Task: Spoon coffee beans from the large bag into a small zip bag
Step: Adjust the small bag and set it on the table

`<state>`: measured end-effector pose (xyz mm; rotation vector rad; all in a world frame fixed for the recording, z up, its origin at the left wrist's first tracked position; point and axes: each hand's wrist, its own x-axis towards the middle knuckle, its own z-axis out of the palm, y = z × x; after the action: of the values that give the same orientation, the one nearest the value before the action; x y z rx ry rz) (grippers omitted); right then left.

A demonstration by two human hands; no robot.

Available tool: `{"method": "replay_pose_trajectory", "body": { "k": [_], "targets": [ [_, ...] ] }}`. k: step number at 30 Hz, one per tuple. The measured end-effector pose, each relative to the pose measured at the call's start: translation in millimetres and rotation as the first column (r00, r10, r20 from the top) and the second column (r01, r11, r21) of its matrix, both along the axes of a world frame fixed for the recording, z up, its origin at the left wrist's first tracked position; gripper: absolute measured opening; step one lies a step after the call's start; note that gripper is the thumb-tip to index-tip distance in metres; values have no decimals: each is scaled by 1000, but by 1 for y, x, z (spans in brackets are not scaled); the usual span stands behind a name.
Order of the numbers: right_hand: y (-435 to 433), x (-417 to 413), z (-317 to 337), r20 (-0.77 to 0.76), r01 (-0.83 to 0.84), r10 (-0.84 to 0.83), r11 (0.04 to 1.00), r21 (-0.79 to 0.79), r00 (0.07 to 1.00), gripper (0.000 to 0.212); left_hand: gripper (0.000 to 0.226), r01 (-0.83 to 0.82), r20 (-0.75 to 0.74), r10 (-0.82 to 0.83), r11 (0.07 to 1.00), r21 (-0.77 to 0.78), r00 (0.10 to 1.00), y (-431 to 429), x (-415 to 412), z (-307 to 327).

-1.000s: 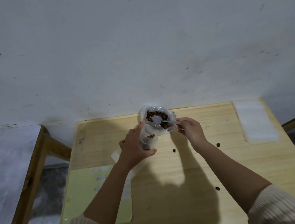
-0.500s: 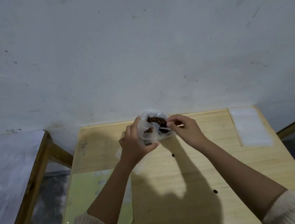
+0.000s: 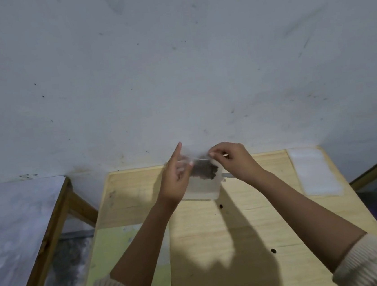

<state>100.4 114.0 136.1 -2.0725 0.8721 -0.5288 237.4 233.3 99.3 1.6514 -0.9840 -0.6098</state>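
Note:
The small clear zip bag hangs above the back of the wooden table, blurred. A dark patch of coffee beans shows in or behind its upper part; I cannot tell which. My left hand pinches the bag's top left corner, index finger pointing up. My right hand pinches the top right corner. A pale spoon handle sticks out to the right of the bag, under my right hand. The large bag is hidden behind the small bag and my hands.
Two loose beans lie on the table, one just below the bag and one nearer me. A stack of clear zip bags lies at the back right. A yellow-green sheet covers the front left. A second table stands at the left.
My right hand no longer holds the spoon over the large bag; it now pinches the small bag's top. My left hand has shifted from around the bag to its top edge. The view tilted upward.

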Motion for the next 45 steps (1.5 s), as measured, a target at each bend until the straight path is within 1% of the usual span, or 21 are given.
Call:
{"method": "replay_pose_trajectory", "body": {
  "k": [2, 5, 7, 11, 13, 18, 21, 24, 26, 29, 34, 36, 38, 41, 45],
  "targets": [
    [1, -2, 8, 70, 6, -1, 998, -69, 998, 14, 47, -67, -35, 65, 994, -86, 997, -3, 2, 14],
    [3, -5, 13, 188, 53, -27, 989, -135, 982, 14, 41, -137, -107, 118, 972, -191, 987, -5, -2, 31],
    [4, -8, 14, 220, 69, -31, 984, -165, 975, 13, 40, -140, -148, 111, 968, -207, 983, -7, -7, 38],
    [5, -15, 15, 217, 64, -23, 981, -185, 976, 13, 35, -137, -207, 94, 970, -201, 974, -9, -12, 41],
    [6, -18, 13, 245, 90, -51, 985, -149, 968, 13, 29, -137, -211, 94, 970, -202, 973, -9, -13, 39],
    [14, -25, 4, 361, 149, -182, 982, 118, 915, 18, 17, -158, -215, 120, 973, -168, 969, -6, -15, 36],
    [18, -31, -4, 380, 181, -254, 959, 218, 889, 24, 13, -168, -226, 129, 972, -164, 966, -5, -14, 30],
    [20, -34, -9, 388, 192, -302, 935, 297, 870, 23, 13, -166, -261, 121, 973, -159, 958, -1, -16, 25],
    [20, -33, -10, 384, 218, -328, 928, 302, 863, 23, 13, -177, -258, 135, 973, -148, 957, 0, -19, 25],
    [19, -30, -10, 342, 252, -328, 935, 249, 880, 24, 9, -190, -224, 157, 973, -130, 962, 1, -21, 24],
    [24, -24, -10, 279, 263, -318, 940, 218, 906, 23, 6, -184, -45, 181, 981, -58, 982, -1, -22, 23],
    [26, -23, -11, 282, 262, -320, 938, 226, 904, 23, 6, -190, -13, 190, 980, -52, 982, 0, -22, 22],
    [28, -23, -11, 291, 241, -317, 933, 268, 902, 21, 7, -210, -13, 210, 977, -48, 978, 0, -20, 21],
    [28, -25, -13, 281, 177, -278, 925, 337, 919, 15, 8, -244, -71, 239, 968, -64, 968, 0, -19, 19],
    [28, -24, -12, 284, 171, -287, 913, 371, 915, 20, 4, -232, -116, 224, 971, -58, 968, 1, -17, 19]
  ]
}}
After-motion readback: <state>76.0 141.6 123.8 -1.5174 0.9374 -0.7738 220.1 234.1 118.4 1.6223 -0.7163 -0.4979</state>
